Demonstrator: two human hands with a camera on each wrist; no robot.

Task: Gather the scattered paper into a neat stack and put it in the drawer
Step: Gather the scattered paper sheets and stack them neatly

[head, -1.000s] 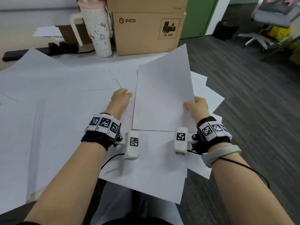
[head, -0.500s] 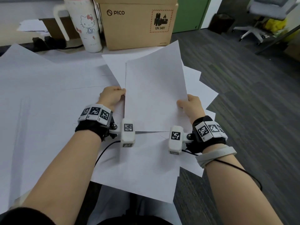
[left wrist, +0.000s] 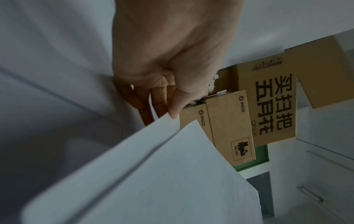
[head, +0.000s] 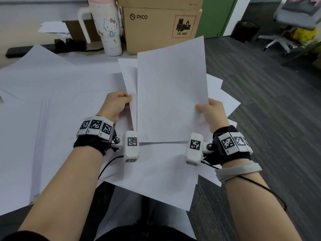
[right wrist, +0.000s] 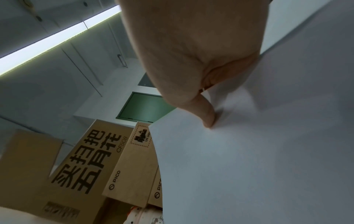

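Observation:
White paper sheets [head: 52, 105] lie scattered and overlapping across the table. My right hand [head: 211, 113] pinches the right edge of one lifted sheet [head: 172, 94], thumb on top; the right wrist view shows that thumb [right wrist: 207, 118] pressed on the sheet [right wrist: 249, 159]. My left hand [head: 116, 104] pinches the edge of a second lifted sheet [head: 129, 79] that lies just behind the first; the left wrist view shows the thumb [left wrist: 176, 109] on top and fingers under the sheet [left wrist: 145, 174]. No drawer is in sight.
A Hello Kitty tumbler [head: 107, 26] and PICO cardboard boxes [head: 161, 26] stand at the back of the table. A dark power strip [head: 57, 46] lies at the back left. Grey carpet floor [head: 260, 119] and an office chair [head: 286, 23] are to the right.
My left hand has taken hold of a second sheet and raised it off the table. The right hand's sheet has shifted left, closer to it, and now overlaps that sheet.

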